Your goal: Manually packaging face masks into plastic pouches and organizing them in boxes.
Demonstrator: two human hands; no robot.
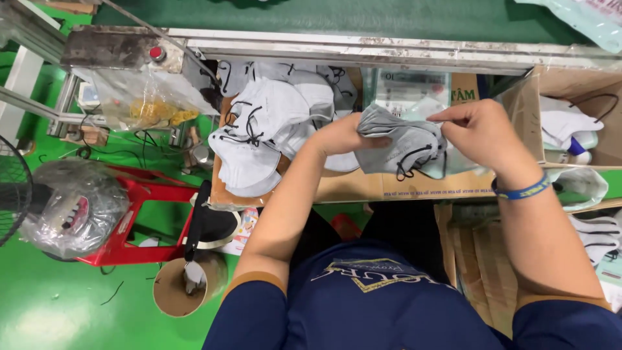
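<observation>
A stack of grey face masks (395,146) with black ear loops is held between both hands over a cardboard box (363,188). My left hand (340,135) grips the stack's left end from below. My right hand (476,129) pinches its upper right edge with fingertips; a blue wristband (521,190) is on that wrist. To the left, a loose pile of white masks (272,123) with black loops lies in the same box.
A second cardboard box (576,123) at right holds more white masks. A metal conveyor frame (363,48) with a green belt runs across the top. At left stand a red stool (129,220), a plastic-wrapped fan (71,207), a clear bag (142,97) and a cardboard tube (178,288).
</observation>
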